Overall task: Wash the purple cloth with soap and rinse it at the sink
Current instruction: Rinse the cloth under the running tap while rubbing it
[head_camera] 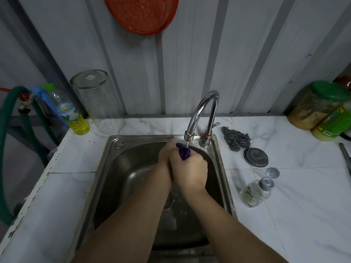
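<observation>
Both my hands are pressed together over the steel sink (pixel 114 158), squeezing the purple cloth (pixel 183 152) between them. Only a small bunched end of the cloth sticks out above my right hand (pixel 190 170), right under the spout of the chrome faucet (pixel 201 111), where a thin stream of water falls on it. My left hand (pixel 166 154) grips the cloth from the left side, fingers curled and partly hidden behind the right hand. A bottle of yellow liquid soap (pixel 75 118) stands on the counter at the sink's back left corner.
A clear glass jar (pixel 98 99) stands upside down beside the soap bottle. Right of the sink lie a steel scourer (pixel 236 137), a round metal lid (pixel 256 157) and a small pump bottle (pixel 255 192) on its side. Green-lidded jars (pixel 321 107) stand at the far right; a green hose (pixel 5 130) hangs left.
</observation>
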`<state>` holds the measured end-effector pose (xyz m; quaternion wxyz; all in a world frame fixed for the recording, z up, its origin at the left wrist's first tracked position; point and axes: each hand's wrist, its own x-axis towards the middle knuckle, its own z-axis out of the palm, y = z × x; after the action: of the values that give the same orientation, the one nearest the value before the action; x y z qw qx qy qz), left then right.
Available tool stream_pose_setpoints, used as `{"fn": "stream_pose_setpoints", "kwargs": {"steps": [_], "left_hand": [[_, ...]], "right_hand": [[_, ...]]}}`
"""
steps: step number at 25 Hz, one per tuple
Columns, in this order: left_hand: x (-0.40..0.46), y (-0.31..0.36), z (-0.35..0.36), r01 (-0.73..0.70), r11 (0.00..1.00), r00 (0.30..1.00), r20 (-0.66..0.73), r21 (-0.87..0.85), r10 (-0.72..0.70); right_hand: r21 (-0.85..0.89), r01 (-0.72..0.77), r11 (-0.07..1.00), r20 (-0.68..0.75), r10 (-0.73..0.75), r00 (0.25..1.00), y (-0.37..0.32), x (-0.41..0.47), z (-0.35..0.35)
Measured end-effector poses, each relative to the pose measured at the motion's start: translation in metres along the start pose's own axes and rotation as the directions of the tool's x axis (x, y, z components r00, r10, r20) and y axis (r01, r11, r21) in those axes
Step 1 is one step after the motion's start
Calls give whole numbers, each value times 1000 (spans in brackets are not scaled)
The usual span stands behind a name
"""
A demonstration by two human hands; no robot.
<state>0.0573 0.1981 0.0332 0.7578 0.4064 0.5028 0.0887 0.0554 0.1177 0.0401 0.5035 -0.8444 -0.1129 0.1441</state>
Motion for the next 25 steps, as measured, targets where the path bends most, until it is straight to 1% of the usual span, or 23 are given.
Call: {"fn": "stream_pose_setpoints", "kwargs": {"steps": [1,2,4,6,7,9,10,12,14,15,17,20,23,25], "left_hand": [[-5,0,3,1,1000,1000,-15,-13,-2],[-8,-2,5,2,999,1000,12,-36,-2],[-13,-10,7,-9,999,1000,21,-40,10],[-18,-21,8,-5,1000,1000,15,11,5],[-21,-23,9,0,1000,1000,9,25,0],[-18,-21,10,14,1000,1000,-24,-6,-14],[-13,-15,9,7,999,999,-52,-31,-9],[-4,-3,3,-18,996,994,-109,-85,9],[5,4,-4,-4,998,999,-42,-66,1],[5,6,-4,9,998,1000,-7,-63,-10],[3,6,0,23,995,1000,5,-93,-23],[-3,3,10,13,991,1000,26,-132,-9],[-7,-14,12,22,996,995,102,-86,-13],[-9,-21,3,71,992,987,152,-99,-56]], "right_hand": [[16,-46,999,-19,46,999,1,12,1],[32,-96,995,-40,97,994,0,23,1],[13,-200,980,-68,200,977,2,51,-2],[-26,-285,958,-16,285,959,8,69,-8],[-12,-310,951,3,310,951,11,72,-11],[75,-311,948,-1,312,950,14,66,-11],[119,-271,955,-24,276,961,12,54,-11],[164,-137,977,-33,144,989,5,21,-7],[141,-33,989,15,31,999,-2,-4,-3],[120,-25,993,18,23,1000,-4,-7,0],[107,-73,992,-11,74,997,-8,4,4],[103,-177,979,-74,185,980,-10,45,-2],[34,-275,961,-5,275,961,1,81,-8],[73,-353,933,57,349,935,12,88,-6]]}}
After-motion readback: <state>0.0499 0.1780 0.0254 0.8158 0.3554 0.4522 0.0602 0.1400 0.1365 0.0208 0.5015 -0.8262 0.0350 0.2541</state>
